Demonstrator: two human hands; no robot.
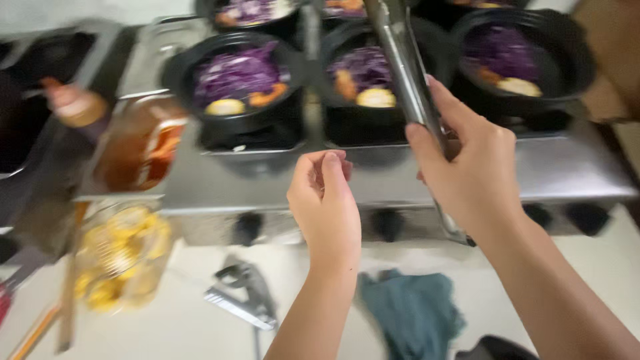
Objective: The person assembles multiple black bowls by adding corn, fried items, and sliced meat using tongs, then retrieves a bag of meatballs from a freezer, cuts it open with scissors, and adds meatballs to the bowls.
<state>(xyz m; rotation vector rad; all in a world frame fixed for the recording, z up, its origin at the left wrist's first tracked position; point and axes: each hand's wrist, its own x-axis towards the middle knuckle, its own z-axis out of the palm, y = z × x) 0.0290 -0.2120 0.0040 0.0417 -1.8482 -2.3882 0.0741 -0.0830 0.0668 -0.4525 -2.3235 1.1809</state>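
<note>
My right hand [467, 167] grips long metal tongs [403, 67] that point away toward the black bowls. My left hand [325, 200] hovers beside it with the fingers curled loosely and nothing in them. Three black bowls stand on a steel burner unit [573, 170]: a left bowl [237, 77], a middle bowl [363, 73] and a right bowl [523, 57]. Each holds shredded purple cabbage with yellow and orange pieces. The tongs' tips pass over the middle bowl and run out of view at the top.
A bottle of amber liquid [143, 143] lies left of the burners, above a clear tub of yellow food [120, 257]. A second pair of tongs [243, 297] and a teal cloth [413, 310] lie on the white counter. More bowls sit at the top edge.
</note>
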